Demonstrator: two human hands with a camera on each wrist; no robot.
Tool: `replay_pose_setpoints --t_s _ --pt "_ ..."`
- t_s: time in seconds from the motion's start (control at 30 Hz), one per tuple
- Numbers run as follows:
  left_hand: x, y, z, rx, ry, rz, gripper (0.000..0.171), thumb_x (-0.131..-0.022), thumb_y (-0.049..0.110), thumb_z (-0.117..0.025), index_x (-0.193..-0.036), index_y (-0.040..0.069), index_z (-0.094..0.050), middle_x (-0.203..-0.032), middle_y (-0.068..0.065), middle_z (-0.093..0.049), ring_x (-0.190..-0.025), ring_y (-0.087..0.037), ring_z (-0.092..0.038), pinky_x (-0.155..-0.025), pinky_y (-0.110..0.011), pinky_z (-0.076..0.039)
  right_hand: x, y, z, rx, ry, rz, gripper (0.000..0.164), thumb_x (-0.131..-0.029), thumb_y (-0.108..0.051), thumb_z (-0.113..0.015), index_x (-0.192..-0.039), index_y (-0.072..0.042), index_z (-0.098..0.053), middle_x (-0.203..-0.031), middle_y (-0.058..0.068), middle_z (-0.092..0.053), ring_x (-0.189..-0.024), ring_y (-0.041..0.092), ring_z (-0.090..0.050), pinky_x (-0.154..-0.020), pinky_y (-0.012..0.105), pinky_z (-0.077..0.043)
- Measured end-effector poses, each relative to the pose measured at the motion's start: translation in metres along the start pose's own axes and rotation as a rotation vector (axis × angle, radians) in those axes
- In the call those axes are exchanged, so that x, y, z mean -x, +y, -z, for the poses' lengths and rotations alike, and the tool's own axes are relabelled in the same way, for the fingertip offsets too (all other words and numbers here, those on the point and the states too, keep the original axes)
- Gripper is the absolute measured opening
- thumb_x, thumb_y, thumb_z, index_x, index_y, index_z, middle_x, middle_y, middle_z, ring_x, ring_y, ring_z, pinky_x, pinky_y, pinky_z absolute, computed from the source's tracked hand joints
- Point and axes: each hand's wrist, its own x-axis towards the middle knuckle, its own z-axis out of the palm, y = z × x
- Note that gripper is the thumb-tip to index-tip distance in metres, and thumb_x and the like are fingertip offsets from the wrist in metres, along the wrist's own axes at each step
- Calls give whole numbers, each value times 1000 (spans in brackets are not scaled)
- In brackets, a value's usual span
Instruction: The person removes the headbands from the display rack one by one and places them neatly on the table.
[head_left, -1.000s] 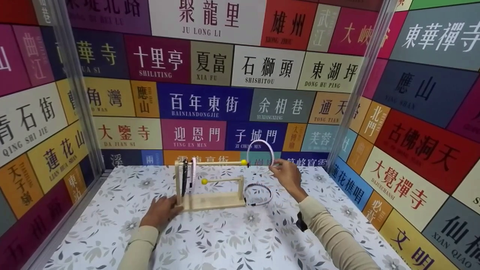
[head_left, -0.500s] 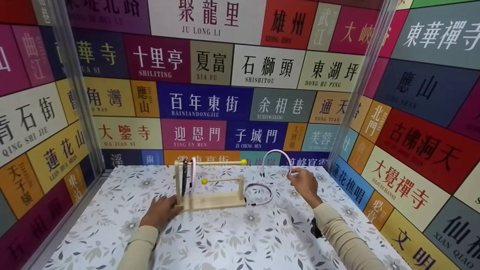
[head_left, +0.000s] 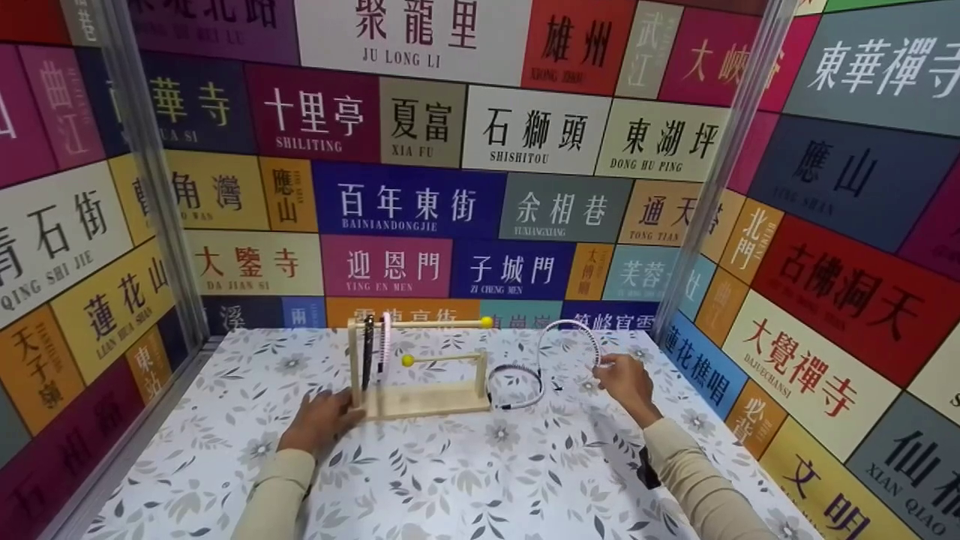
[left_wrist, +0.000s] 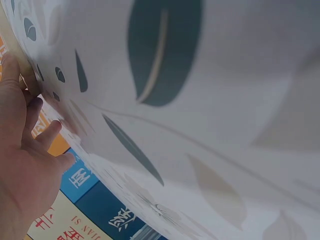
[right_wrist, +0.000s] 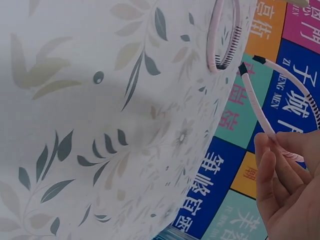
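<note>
My right hand [head_left: 626,382] pinches a pale pink headband [head_left: 571,326] by one side, its arch up and its dark tips pointing down, right of the stand. The right wrist view shows thumb and fingers gripping this headband [right_wrist: 256,102] near one end. A wooden stand [head_left: 431,400] has two horizontal rods tipped with yellow balls. My left hand [head_left: 319,424] holds the left end of its base, thumb and finger on the wood [left_wrist: 25,65]. A black headband [head_left: 368,352] and a pink one [head_left: 385,345] hang on the upper rod. Another headband [head_left: 517,367] stands against the right end.
A white cloth [head_left: 420,487] with grey leaves and flowers covers the table. Colourful panels [head_left: 409,202] with Chinese lettering enclose the back and both sides, with clear corner strips [head_left: 154,172] between them.
My right hand has moved right and down with the pink headband, away from the end of the upper rod. The left hand, stand and other headbands have stayed put.
</note>
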Motion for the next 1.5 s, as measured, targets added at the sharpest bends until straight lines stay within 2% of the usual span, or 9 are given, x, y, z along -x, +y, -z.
replay_pose_setpoints --t_s 0.27,0.47,0.63,0.8,0.97,1.13,1.27,1.4,1.5 --pt "-3 -2 4 -16 18 9 54 -102 47 -63 -148 19 -57 -130 -9 -65 -135 -37 -51 -125 -62 -17 4 13 -4 37 -72 1 36 -93 -14 -70 -124 5 -72 -80 12 -78 -69 27 -75 -45 28 -47" --pt "-3 1 6 -43 31 2 51 -102 44 -66 -146 20 -59 -125 -10 -65 -132 -40 -51 -118 -65 -29 7 23 -5 60 -114 -19 36 -94 -13 -68 -124 7 -70 -85 15 -78 -76 32 -77 -47 28 -50" --pt "1 4 8 -32 23 26 56 -102 43 -65 -152 19 -54 -132 -11 -63 -135 -41 -48 -117 -66 -30 7 31 -10 79 -120 -20 34 -92 -10 -68 -120 8 -72 -81 14 -78 -74 30 -76 -50 32 -53" --pt "-4 1 6 -53 18 5 55 -102 44 -65 -149 17 -56 -125 -10 -65 -128 -37 -54 -116 -64 -32 4 41 -17 85 -92 -24 34 -90 -10 -70 -118 9 -72 -72 10 -76 -63 22 -73 -60 45 -59" --pt "-10 -2 4 -72 21 -12 52 -101 44 -67 -145 17 -60 -120 -7 -67 -123 -34 -56 -114 -62 -34 7 52 -27 57 -9 -9 30 -91 -11 -72 -115 7 -74 -69 6 -74 -63 21 -71 -58 44 -56" --pt "-10 -4 0 -53 14 5 52 -100 46 -67 -145 20 -60 -121 -7 -65 -125 -36 -54 -112 -63 -37 12 60 -33 53 61 -8 27 -91 -10 -74 -111 7 -75 -77 12 -76 -64 26 -71 -53 42 -54" --pt "-7 -4 -1 -51 31 -14 48 -100 47 -67 -141 21 -63 -117 -5 -66 -122 -35 -56 -111 -62 -39 13 62 -36 54 76 -29 27 -92 -11 -74 -112 7 -75 -88 18 -77 -69 31 -72 -54 44 -55" --pt "-6 -5 -2 -57 57 -66 38 -100 45 -67 -130 21 -67 -110 -2 -68 -121 -35 -58 -119 -63 -29 11 63 -39 58 77 -53 27 -93 -13 -73 -111 6 -75 -94 21 -77 -74 34 -74 -56 45 -57" --pt "-7 -6 -2 -60 62 -93 34 -100 43 -68 -126 20 -68 -112 -3 -70 -128 -37 -56 -124 -64 -18 10 65 -41 61 75 -70 27 -95 -15 -72 -112 6 -75 -96 22 -77 -75 35 -74 -58 46 -58"
